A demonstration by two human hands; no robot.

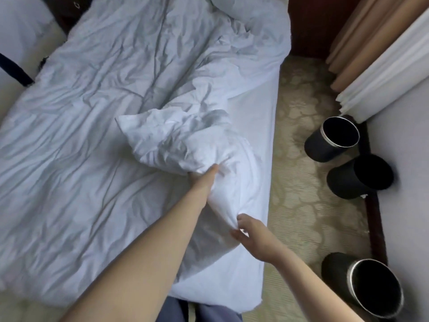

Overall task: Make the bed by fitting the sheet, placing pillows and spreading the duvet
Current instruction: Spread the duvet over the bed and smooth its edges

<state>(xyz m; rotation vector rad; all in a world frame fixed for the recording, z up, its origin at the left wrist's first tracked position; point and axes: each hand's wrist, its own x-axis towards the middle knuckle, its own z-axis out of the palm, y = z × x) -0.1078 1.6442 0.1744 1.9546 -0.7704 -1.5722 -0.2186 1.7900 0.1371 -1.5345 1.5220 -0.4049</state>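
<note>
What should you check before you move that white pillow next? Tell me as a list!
1. Left hand grips the pillow: ok.
2. Right hand pinches the pillow's near end: ok.
3. Pillow lifted free of the bed: cannot tell.
4. Duvet spread smooth: not ok, it is rumpled and bunched at the far end.
5. Sheet fitted: cannot tell, its corners are hidden.
6. Black bins out of the way: ok, they stand apart on the carpet.

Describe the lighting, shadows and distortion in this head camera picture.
Head view: soft, even light, no glare; gentle grey shadows in the duvet creases and under the pillow; wide-angle bending tilts the bins and curtain at the right edge; everything slightly soft.
</note>
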